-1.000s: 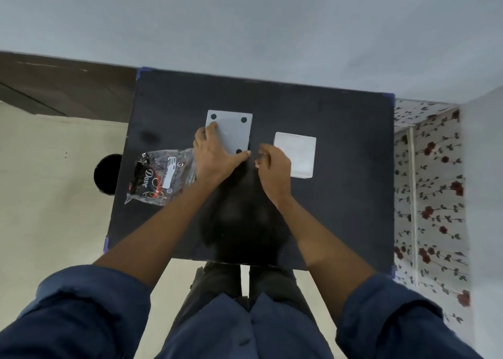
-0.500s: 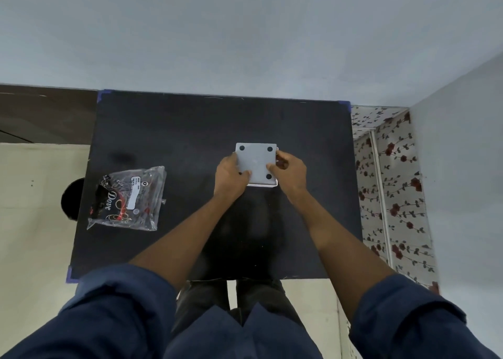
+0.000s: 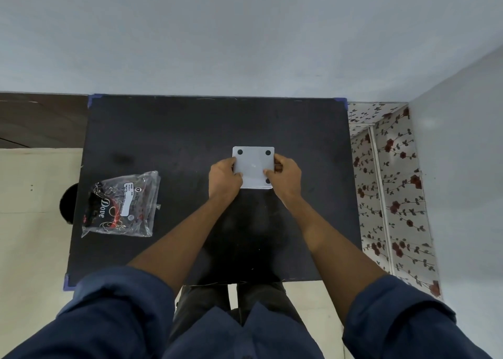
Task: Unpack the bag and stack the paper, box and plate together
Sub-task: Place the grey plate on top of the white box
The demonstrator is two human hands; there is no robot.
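Leftmost, at the middle left of the frame, a clear plastic bag [image 3: 121, 204] lies flat on the black table [image 3: 177, 130], close to the table's left edge. It carries black and red print with the word "Dove" and a white label, and it looks crumpled; whether anything is left inside cannot be told. Beyond the table's left edge a round dark shape [image 3: 68, 206] sits on the pale floor, partly hidden by the tabletop.

Toward the centre of the frame, the left hand [image 3: 224, 180] grips the left edge of a grey square plate [image 3: 253, 165], its fingers curled together and clamped on that edge, thumb on top. The plate shows black round dots at its corners: two are plain at the far corners, one peeks out at the near right, and the near left corner is covered by the hand. Under the plate's near edge a thin white rim shows, so it rests on something white of about the same outline; whether that is the paper, the box or both cannot be told.

Just right of the plate, the right hand [image 3: 287, 175] clamps the right edge, thumb laid over the top surface, fingers wrapped on the side. Both forearms are bare, with blue sleeves [image 3: 394, 318] rolled up at the bottom of the frame.

At the far right, a wall covering with red flowers [image 3: 394, 195] runs alongside the table.
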